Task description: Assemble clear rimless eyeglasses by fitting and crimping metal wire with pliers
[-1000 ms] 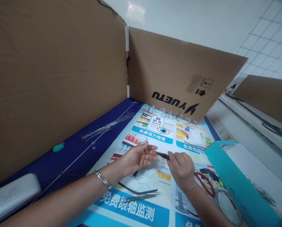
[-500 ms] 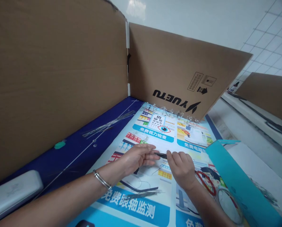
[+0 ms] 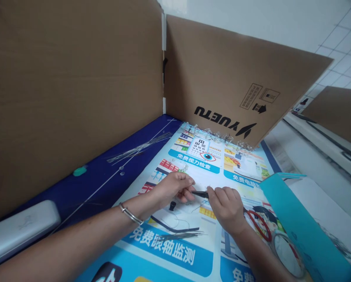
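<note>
My right hand (image 3: 227,207) grips a thin black tool (image 3: 199,193) that points left toward my left hand (image 3: 174,188). My left hand is curled with its fingertips pinched together at the tool's tip; what it pinches is too small to tell. A silver bangle (image 3: 131,214) sits on my left wrist. Both hands hover over a printed poster mat (image 3: 193,156) with an eye-chart picture. A bundle of thin dark wires (image 3: 178,235) lies on the mat just under my hands.
Cardboard walls (image 3: 75,86) stand at the left and back. A bundle of silver wires (image 3: 140,148) and a small green piece (image 3: 79,171) lie on the blue table edge. A grey case (image 3: 19,231) is at the lower left. A teal box (image 3: 299,227), tape roll (image 3: 287,254) and red ring (image 3: 259,225) sit at the right.
My left hand has closed from open fingers to a pinch at the tool's tip. The camera has tilted slightly downward.
</note>
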Tool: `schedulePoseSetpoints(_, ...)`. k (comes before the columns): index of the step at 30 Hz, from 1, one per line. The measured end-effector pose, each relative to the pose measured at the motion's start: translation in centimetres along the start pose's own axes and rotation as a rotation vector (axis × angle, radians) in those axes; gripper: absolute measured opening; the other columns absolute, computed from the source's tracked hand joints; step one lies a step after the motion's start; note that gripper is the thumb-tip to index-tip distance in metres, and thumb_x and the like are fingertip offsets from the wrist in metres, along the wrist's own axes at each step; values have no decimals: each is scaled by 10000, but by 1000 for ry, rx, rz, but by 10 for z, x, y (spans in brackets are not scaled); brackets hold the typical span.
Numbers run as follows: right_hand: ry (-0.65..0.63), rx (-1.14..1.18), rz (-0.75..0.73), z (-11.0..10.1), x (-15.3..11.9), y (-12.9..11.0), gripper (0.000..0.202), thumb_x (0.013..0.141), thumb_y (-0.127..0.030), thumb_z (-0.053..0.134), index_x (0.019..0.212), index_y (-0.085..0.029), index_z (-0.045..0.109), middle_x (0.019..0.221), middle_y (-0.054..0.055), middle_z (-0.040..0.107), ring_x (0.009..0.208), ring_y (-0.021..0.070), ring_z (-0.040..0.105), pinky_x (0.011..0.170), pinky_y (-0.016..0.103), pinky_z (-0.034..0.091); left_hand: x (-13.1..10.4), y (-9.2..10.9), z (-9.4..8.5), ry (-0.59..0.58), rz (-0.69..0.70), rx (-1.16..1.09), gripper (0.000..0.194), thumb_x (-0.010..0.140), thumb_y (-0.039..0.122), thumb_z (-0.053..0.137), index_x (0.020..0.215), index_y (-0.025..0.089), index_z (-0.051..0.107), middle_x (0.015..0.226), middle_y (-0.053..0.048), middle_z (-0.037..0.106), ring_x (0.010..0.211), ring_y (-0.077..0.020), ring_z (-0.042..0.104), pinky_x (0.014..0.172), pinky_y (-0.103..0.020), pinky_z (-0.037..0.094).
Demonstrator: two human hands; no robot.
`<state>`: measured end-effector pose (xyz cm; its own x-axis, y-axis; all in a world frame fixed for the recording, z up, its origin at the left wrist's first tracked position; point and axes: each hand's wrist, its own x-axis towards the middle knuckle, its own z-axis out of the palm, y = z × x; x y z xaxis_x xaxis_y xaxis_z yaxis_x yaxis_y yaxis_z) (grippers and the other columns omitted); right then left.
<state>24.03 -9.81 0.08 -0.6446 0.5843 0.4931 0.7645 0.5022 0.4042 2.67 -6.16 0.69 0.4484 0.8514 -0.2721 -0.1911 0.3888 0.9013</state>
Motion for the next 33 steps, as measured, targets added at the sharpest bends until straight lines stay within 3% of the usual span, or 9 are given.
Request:
schedulePoseSetpoints(4,12,9,-6,-1,0,0,282,829,-181,502,1109,-194,528,822,52,577,772,167,468,674,335,312,-1,1,0,-14,-7,17,273,746,371,575,717,101,565,509,-26,601,382,-83,526,380,-169,374)
schedulePoseSetpoints(10,16,5,-25,-1,0,1,305,814,-177,526,1118,-189,521,841,52,588,791,176,469,689,342,316,-1,0,-1,-12,-20,13,279,742,363,577,724,85,586,472,-15,581,329,-63,471,351,-164,336)
schedulePoseSetpoints(17,24,13,-29,0,-1,1,296,817,-178,520,1114,-190,522,848,51,592,786,174,462,689,343,310,3,-6,-5,-24,-4,-17,270,726,350,597,805,92,592,717,-67,649,410,-74,538,369,-173,378)
schedulePoseSetpoints(22,12,39,-45,-1,0,2,278,830,-162,494,1105,-189,523,844,50,582,772,165,460,670,334,309,4,-8,-7,-48,-3,22,295,737,379,579,854,108,586,743,-59,644,415,-70,532,379,-174,376)
schedulePoseSetpoints(27,-72,89,-71,-4,5,4,213,840,-167,460,1030,-180,554,761,41,545,696,148,430,624,314,291,4,-2,-7,-70,75,206,295,770,400,519,845,120,579,770,-54,648,354,-35,469,352,-158,293)
schedulePoseSetpoints(33,-249,214,-10,-12,15,-2,71,805,-212,509,797,-193,577,689,19,532,690,149,444,630,295,281,2,3,-5,-115,213,488,217,804,322,454,855,153,580,731,-20,626,442,-72,552,441,-172,364)
